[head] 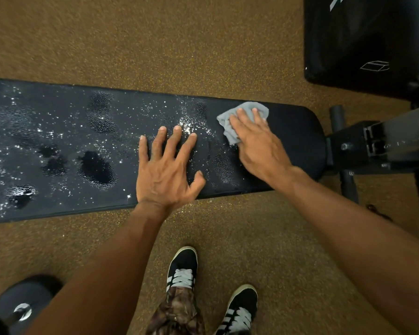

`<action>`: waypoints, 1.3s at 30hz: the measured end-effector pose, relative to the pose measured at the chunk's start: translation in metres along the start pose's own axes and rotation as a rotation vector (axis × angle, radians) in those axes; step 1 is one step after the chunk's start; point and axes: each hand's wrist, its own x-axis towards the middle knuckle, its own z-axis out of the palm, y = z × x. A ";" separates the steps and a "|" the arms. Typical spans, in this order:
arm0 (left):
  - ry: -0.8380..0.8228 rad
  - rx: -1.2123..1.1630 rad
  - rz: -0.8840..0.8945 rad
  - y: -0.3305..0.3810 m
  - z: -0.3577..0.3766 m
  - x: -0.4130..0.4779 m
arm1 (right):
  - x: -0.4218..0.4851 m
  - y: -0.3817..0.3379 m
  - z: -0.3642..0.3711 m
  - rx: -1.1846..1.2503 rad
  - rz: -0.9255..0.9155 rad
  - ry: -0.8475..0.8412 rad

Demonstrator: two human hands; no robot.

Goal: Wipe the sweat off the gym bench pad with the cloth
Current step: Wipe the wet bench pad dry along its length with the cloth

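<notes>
A long black bench pad (pixel 65 122) runs across the view, speckled with shiny droplets and wet patches over its left and middle. The pad's right end looks dry and matt. A crumpled grey cloth (pixel 229 131) lies near that right end. My right hand (pixel 257 143) presses flat on the cloth with straight fingers. My left hand (pixel 166 165) rests spread on the wet pad just left of it, fingers splayed, holding nothing.
The bench's black metal frame (pixel 377 143) and foot bar stick out at the right. A black padded block (pixel 363 42) stands at the top right. A dumbbell (pixel 22 308) lies on the speckled brown floor at bottom left. My two shoes (pixel 182 269) stand below the bench.
</notes>
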 end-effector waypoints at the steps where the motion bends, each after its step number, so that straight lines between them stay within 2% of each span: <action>1: 0.002 0.003 -0.001 0.000 0.000 0.000 | 0.001 -0.010 0.004 0.019 0.007 0.023; 6: -0.001 0.010 0.001 0.000 0.001 0.000 | -0.037 0.004 0.009 0.013 -0.162 -0.009; 9: 0.008 0.006 0.000 0.000 0.001 -0.001 | -0.031 0.018 0.002 -0.031 -0.100 -0.041; 13: 0.019 0.009 -0.001 0.000 0.003 -0.001 | -0.005 -0.008 0.006 0.024 0.012 0.017; 18: 0.021 0.013 -0.005 0.000 0.004 -0.002 | -0.050 -0.006 0.016 0.024 -0.204 -0.029; 21: 0.017 0.011 -0.004 0.000 0.004 -0.002 | -0.051 0.012 0.008 -0.006 -0.101 -0.052; 24: 0.019 0.025 -0.006 0.000 0.005 -0.002 | -0.027 -0.007 0.008 0.010 0.017 -0.011; 27: 0.022 0.027 -0.008 -0.001 0.005 -0.002 | -0.028 -0.034 0.016 0.057 -0.059 -0.001; 31: 0.017 0.014 -0.009 -0.001 0.005 -0.002 | -0.063 -0.014 0.018 -0.005 -0.193 -0.082; 34: 0.025 0.015 -0.006 -0.001 0.005 -0.002 | -0.066 0.000 0.010 -0.002 -0.102 -0.089; 39: 0.023 0.010 0.006 -0.001 0.004 -0.001 | -0.048 -0.039 0.020 0.103 0.008 0.014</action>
